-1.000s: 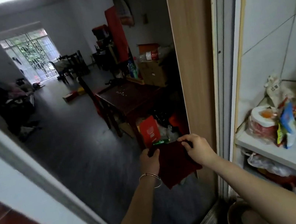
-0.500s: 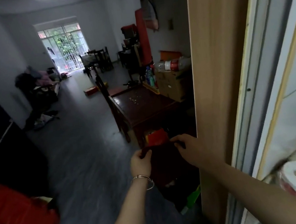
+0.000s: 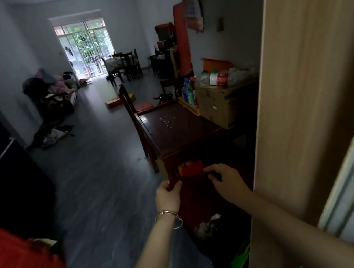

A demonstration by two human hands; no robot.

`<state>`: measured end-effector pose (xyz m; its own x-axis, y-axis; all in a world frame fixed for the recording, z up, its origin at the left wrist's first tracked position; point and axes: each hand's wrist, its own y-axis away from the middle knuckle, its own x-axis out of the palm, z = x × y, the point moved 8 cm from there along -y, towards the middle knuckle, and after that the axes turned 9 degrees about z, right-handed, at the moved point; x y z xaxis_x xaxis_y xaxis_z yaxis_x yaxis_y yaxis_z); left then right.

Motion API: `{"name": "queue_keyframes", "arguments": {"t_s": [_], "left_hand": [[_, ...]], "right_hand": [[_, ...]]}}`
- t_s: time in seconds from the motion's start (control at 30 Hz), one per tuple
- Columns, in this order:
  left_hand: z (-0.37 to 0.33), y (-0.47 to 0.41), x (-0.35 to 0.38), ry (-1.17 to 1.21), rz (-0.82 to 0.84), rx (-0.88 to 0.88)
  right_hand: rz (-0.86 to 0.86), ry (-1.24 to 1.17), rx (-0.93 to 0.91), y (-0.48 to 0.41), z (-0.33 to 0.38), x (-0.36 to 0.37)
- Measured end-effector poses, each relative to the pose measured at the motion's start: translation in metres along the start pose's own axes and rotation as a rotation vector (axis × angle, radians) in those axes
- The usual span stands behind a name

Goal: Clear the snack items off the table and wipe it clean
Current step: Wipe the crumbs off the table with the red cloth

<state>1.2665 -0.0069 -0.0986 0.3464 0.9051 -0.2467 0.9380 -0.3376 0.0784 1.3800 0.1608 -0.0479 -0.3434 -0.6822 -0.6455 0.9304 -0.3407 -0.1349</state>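
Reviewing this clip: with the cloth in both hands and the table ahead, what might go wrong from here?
Loose bags and wrappers lie on the floor before the table; with left hand and right hand both gripping the cloth, a stumble seems possible. Wiping may sweep the crumbs onto the floor. The bottles by the table's far right edge might get knocked.

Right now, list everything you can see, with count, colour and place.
cloth: one, dark red, hanging between both hands
table: one, dark brown, ahead of the hands
crumbs: scattered, pale, on the table's far half
chair: one, dark, left of the table
box: one, tan, right of the table
bottles: several, clear, lying on the box
plastic thing: one, red, bottom left, blurred
left hand: grips the cloth's left corner
right hand: pinches its right edge
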Motion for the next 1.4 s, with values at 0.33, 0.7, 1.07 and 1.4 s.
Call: {"name": "queue_keyframes", "arguments": {"t_s": [0.33, 0.7, 1.07, 1.4], "left_hand": [[-0.01, -0.156, -0.051, 0.021, 0.0, 0.048], [-0.018, -0.288, -0.113, -0.038, -0.038, 0.083], [-0.004, -0.387, -0.126, 0.013, -0.04, 0.023], [-0.025, -0.508, -0.128, 0.088, -0.119, -0.005]], "right_hand": [[0.003, -0.031, 0.021, -0.155, 0.021, 0.046], [-0.035, -0.067, 0.019, -0.287, 0.045, 0.1], [0.05, -0.096, -0.005, -0.4, 0.025, 0.138], [0.062, -0.139, -0.01, -0.533, 0.004, 0.141]]}}
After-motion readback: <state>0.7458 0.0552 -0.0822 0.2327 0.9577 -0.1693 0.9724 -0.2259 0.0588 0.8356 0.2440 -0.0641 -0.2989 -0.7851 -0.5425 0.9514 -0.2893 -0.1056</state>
